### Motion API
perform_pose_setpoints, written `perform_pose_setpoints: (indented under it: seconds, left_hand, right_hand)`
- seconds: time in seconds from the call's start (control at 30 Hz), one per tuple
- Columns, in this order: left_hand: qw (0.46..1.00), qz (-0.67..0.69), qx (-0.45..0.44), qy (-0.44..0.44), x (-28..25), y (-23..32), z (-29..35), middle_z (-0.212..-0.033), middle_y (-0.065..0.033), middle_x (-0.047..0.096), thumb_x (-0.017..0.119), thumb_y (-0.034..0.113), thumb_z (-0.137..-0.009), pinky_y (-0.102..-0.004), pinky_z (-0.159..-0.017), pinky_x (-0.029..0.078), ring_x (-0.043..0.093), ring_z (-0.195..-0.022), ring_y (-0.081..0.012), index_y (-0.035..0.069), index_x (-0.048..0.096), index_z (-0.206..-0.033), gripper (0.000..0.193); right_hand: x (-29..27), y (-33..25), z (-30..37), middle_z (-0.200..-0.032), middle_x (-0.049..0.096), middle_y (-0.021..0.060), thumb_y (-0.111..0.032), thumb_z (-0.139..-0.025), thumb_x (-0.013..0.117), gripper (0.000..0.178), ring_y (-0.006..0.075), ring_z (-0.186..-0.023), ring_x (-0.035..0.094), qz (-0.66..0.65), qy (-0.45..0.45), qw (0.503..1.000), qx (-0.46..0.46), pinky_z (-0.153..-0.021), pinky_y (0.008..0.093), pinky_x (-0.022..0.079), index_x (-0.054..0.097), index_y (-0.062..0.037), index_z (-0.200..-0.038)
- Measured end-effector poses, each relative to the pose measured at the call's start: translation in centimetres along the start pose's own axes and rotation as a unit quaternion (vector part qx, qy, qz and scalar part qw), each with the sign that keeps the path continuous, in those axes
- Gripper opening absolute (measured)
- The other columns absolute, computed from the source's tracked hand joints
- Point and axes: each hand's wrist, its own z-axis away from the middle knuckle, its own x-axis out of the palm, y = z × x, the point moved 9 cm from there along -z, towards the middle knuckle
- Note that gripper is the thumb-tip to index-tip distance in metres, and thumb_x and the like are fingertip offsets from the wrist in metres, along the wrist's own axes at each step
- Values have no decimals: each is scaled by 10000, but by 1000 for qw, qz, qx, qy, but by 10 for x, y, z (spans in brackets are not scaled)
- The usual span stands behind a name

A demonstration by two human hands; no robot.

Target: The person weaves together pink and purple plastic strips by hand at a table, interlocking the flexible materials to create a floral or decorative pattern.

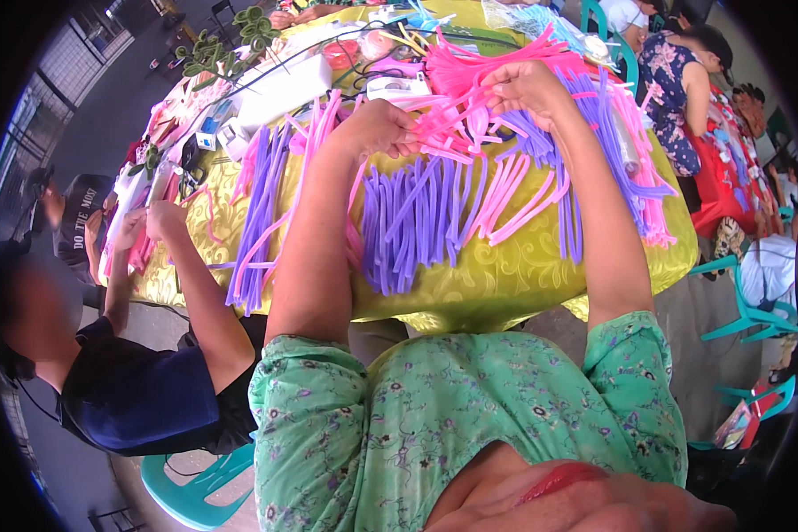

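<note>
My left hand [379, 131] and my right hand [534, 94] are raised over the table, fingers pinched. Between them stretches a bright pink pipe cleaner [457, 112], held at both sides; its exact shape is blurred against the pink pile behind. Below my hands lies a row of purple pipe cleaners [403, 226], with light pink pipe cleaners [505, 199] fanned to their right. A thick bundle of hot pink pipe cleaners [496, 64] rests just beyond my right hand.
A yellow patterned cloth [496, 288] covers the table. Purple strands [262, 199] lie at the left. Behind stand a white box [284, 91] and a green leafy piece [230, 49]. A person in dark clothes [142, 390] works close on my left; teal chairs [740, 297] stand at right.
</note>
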Motion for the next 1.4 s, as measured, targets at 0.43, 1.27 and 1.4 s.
perform_pose_setpoints:
  seconds: [0.43,1.27,1.4]
  left_hand:
    - [998,51,-20,26,-3,-5,-13,-763,-95,626,670,114,-733,-246,-510,491,595,-617,-151,-36,586,-949,276]
    - [998,49,10,41,10,52,39,-756,-120,627,578,60,-792,-246,-517,498,612,-614,-180,-2,564,-890,117]
    - [991,-111,25,73,9,60,38,-740,-107,625,611,54,-769,-230,-501,500,607,-589,-165,-12,572,-902,153]
  right_hand:
    - [-7,-19,10,-815,616,100,-5,-758,559,190,157,-656,606,28,65,997,-25,-598,267,507,589,46,-938]
    - [3,-41,15,-753,596,47,-65,-800,563,164,111,-660,574,-82,-9,991,-105,-621,236,480,582,30,-933]
    - [8,-48,19,-777,591,44,-77,-801,569,175,96,-698,564,-67,-16,991,-112,-659,228,476,581,22,-944]
